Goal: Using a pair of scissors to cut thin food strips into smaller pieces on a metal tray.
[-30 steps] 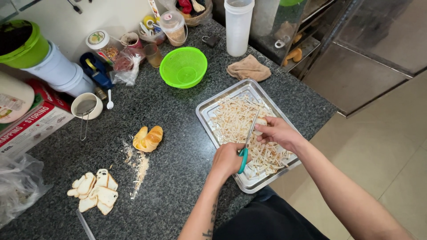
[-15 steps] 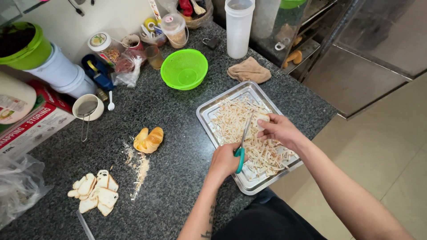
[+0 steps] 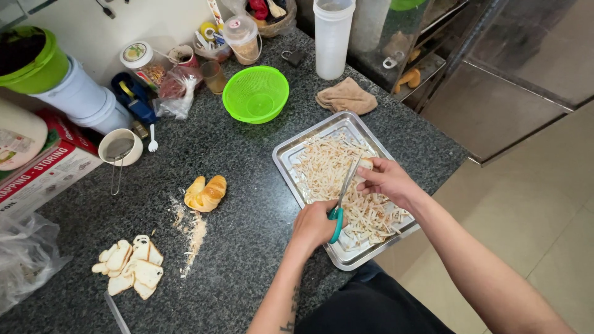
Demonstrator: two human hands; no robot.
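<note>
The metal tray (image 3: 286, 156) at about 3 o'clock on the dark surface (image 3: 247, 204) already holds a heap of thin bread strips (image 3: 328, 170); cut slices (image 3: 129, 267) (at 8 o'clock) and a croissant (image 3: 206, 193) lie uncut. The left hand (image 3: 314, 225) grips teal-handled scissors (image 3: 341, 201); the right hand (image 3: 387, 179) pinches a bread piece (image 3: 365, 164) at the blades.

Bare forearms, no sleeves; dark tattoo on left forearm (image 3: 288, 323); dark clothing below.

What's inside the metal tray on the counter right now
The metal tray holds a heap of pale thin strips. The left hand works green-handled scissors over it; the right hand pinches a piece. The hands hide the strips beneath them.
</note>
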